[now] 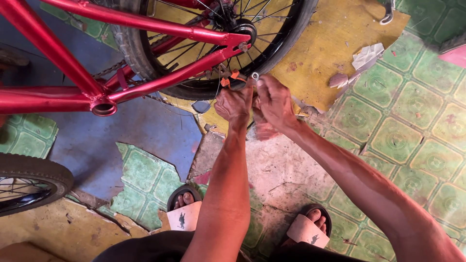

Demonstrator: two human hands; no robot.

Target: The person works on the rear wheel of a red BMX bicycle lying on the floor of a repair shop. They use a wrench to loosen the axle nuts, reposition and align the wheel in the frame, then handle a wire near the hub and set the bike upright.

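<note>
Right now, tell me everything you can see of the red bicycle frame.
The glossy red metal bicycle frame lies tilted across the top left, its tubes meeting at an open round shell. Its rear stays run to the axle of the black-tyred spoked rear wheel. The left hand and right hand work just below the stay ends.

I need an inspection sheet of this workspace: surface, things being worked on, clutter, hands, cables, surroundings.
Surface: worn floor covering, green tile pattern, torn to bare patches.
Job's things: red bicycle frame; rear wheel; small orange part and silver piece at the fingertips.
Clutter: torn scraps of covering.
Hands: left hand and right hand close together below the wheel, pinching small parts.
Cables: thin wire near the orange part.
Surroundings: second tyre at left; sandalled feet.
</note>
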